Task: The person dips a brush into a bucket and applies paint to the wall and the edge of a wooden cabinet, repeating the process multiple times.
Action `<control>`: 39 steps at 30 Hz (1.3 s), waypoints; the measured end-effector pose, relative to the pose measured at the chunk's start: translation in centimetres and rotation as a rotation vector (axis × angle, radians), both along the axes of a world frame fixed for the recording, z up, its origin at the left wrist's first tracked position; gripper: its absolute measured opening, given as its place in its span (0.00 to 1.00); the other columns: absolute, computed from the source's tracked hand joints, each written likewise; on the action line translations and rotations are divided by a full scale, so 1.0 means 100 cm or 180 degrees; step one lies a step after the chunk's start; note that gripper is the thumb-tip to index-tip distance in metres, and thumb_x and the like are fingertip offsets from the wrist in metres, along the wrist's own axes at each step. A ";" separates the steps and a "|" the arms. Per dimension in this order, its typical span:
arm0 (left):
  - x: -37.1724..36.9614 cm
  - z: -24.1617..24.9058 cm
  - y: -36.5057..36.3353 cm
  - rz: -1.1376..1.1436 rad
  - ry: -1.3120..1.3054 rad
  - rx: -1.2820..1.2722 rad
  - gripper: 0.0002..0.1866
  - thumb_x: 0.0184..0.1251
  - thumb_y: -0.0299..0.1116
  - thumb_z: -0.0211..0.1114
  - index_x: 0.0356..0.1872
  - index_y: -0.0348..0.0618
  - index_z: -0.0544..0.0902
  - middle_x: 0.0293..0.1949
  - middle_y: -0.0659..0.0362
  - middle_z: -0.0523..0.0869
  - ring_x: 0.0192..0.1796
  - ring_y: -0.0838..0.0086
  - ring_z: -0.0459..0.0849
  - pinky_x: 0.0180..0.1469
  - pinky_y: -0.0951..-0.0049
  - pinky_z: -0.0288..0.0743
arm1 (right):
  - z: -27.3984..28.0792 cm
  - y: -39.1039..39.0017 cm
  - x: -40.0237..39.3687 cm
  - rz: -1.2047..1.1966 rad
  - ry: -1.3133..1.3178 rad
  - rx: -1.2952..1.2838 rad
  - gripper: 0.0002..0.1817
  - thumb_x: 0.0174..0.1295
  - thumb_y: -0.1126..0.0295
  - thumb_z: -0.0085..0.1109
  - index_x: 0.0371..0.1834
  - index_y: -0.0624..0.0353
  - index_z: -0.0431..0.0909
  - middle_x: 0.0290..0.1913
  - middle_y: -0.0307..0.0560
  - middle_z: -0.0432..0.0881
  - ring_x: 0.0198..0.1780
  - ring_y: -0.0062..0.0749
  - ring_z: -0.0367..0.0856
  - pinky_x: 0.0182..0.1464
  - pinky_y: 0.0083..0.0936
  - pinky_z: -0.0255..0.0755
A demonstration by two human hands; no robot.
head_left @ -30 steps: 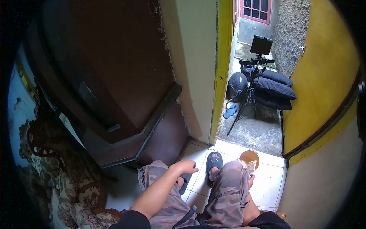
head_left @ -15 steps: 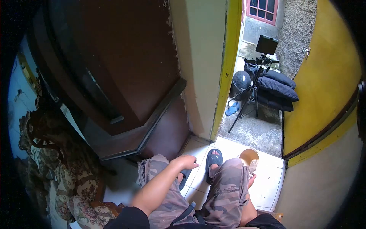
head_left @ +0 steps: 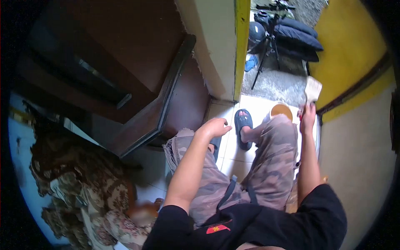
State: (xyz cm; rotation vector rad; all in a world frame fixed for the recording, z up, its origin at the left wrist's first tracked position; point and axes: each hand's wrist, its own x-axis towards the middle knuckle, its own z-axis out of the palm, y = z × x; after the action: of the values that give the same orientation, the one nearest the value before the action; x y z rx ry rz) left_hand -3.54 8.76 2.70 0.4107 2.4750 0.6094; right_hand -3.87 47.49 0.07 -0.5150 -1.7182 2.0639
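My right hand point(head_left: 307, 118) is closed around the handle of a wide, pale paintbrush point(head_left: 313, 89), its broad head pointing up beside the yellow door. Just left of that hand, a round tub point(head_left: 285, 110) with tan-orange contents stands on the tiles, partly hidden behind my right knee. My left hand point(head_left: 216, 127) hangs over my left knee, fingers loosely bent and apart, with nothing in it.
A dark brown wooden panel point(head_left: 125, 54) leans at the left, near a floral-patterned chair point(head_left: 104, 191). The yellow door point(head_left: 346, 54) stands at the right. Outside the doorway are a tripod point(head_left: 271, 39), dark cushions point(head_left: 298, 37) and blue sandals point(head_left: 251, 63).
My right hand has risen from beside my right knee, bringing the paintbrush up and to the right. The view has tilted down, showing more of my shirt. My left hand stays over the knee.
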 end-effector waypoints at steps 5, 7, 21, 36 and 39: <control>0.008 0.018 -0.023 0.0310 -0.0277 0.0103 0.23 0.60 0.47 0.60 0.45 0.36 0.82 0.43 0.43 0.84 0.47 0.52 0.82 0.52 0.63 0.74 | 0.074 -0.045 -0.031 0.0793 -0.0239 -0.0023 0.11 0.69 0.66 0.47 0.51 0.54 0.63 0.29 0.38 0.73 0.23 0.20 0.70 0.22 0.17 0.65; 0.013 0.015 -0.041 0.0480 -0.0302 0.0190 0.23 0.60 0.47 0.60 0.44 0.34 0.82 0.42 0.42 0.84 0.47 0.51 0.82 0.51 0.63 0.74 | 0.059 -0.076 -0.044 0.0979 -0.0301 -0.0051 0.09 0.68 0.63 0.48 0.46 0.52 0.64 0.27 0.36 0.71 0.23 0.18 0.68 0.21 0.16 0.62; 0.047 0.007 -0.103 0.1065 -0.0669 -0.0062 0.22 0.62 0.44 0.60 0.46 0.33 0.80 0.40 0.41 0.83 0.44 0.52 0.83 0.47 0.63 0.74 | -0.250 -0.337 -0.080 0.0981 -0.0858 0.0999 0.11 0.71 0.61 0.42 0.45 0.56 0.63 0.22 0.38 0.67 0.23 0.21 0.66 0.25 0.23 0.62; 0.057 -0.010 -0.118 0.1110 -0.0911 -0.0068 0.22 0.66 0.44 0.56 0.52 0.35 0.76 0.45 0.44 0.80 0.47 0.55 0.81 0.52 0.64 0.74 | -0.250 -0.377 -0.135 0.1109 -0.0565 0.0557 0.19 0.70 0.58 0.41 0.57 0.59 0.61 0.49 0.72 0.75 0.53 0.68 0.73 0.50 0.44 0.69; 0.057 -0.006 -0.116 0.0879 -0.0668 -0.0103 0.21 0.67 0.43 0.56 0.51 0.35 0.76 0.45 0.43 0.80 0.48 0.52 0.80 0.52 0.61 0.73 | -0.228 -0.376 -0.138 0.1097 -0.0911 0.0634 0.18 0.70 0.59 0.41 0.56 0.57 0.61 0.46 0.72 0.77 0.50 0.68 0.75 0.46 0.45 0.69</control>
State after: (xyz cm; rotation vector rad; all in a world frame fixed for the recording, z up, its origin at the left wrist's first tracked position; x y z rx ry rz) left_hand 2.18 -2.82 2.10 -0.0106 2.3515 0.6832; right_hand -17.70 9.84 -22.77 -0.4985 -2.2918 2.0872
